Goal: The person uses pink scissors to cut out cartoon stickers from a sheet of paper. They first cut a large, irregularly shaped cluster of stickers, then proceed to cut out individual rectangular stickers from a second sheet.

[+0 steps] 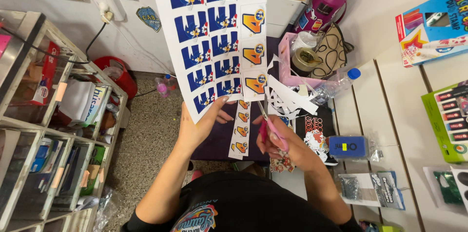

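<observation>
Left hand (200, 127): closed on the near edge of the sheet (214, 37), which is held up flat.
Strip (241, 129): hangs half-cut at the sheet's near right corner.
Right hand (282, 141): closed around pink scissors (267, 124); blades are best kept on the white gap between columns.

The floor (151, 134) is speckled grey terrazzo. On the left stands a white shelf unit (36, 129) with open compartments, full of paper packs and small boxes. Behind it the wall (92, 22) is pale, and a black cable (95, 37) runs down from a socket (105, 12). On the right a white worktop (390, 115) – made of boards – is evenly lit.
</observation>
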